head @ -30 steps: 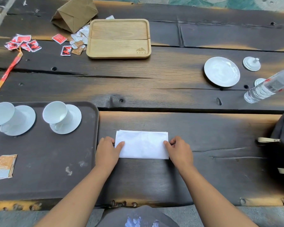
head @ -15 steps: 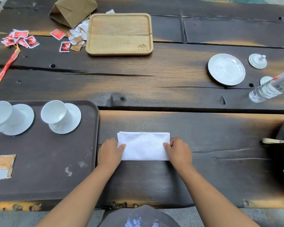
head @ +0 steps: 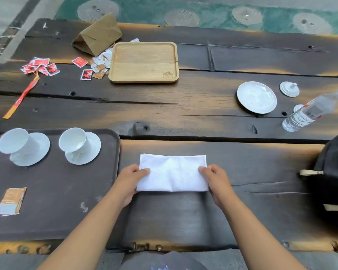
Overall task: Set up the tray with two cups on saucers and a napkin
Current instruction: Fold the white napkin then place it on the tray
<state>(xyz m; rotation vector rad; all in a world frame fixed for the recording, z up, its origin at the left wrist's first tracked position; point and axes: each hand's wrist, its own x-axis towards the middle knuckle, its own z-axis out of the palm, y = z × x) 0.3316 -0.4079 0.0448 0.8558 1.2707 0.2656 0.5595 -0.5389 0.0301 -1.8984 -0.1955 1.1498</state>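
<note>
The dark tray (head: 57, 191) on the worktop (head: 183, 106) holds two white cups, each upright on its own saucer, along its far edge. The left cup (head: 15, 141) sits on the left saucer (head: 39, 151) and the right cup (head: 73, 140) sits on the right saucer (head: 92, 151) near the tray's far right corner. Both cups look empty. A small brown packet (head: 12, 200) lies flat near the tray's front left. Beyond the tray's far right corner, well apart from it, a pale wooden tray (head: 143, 62) holds nothing. The napkin (head: 174, 174), white and folded into a rectangle, lies on the worktop just right of the dark tray and not on it. Its long axis runs left to right, square to the tray's right rim. Its layered loose edges face away from the person and the smooth fold faces toward them. The left hand (head: 128, 181) pinches the short end nearest the tray, with the thumb on top and the other fingers curled at the edge. The right hand (head: 218, 181) pinches the far short end the same way. Compared with half a second ago, the napkin keeps its spot beside the tray, and both hands stay at its ends. The cups, saucers and packet have not moved. The view has tipped upward, showing more ground beyond the worktop.
</note>
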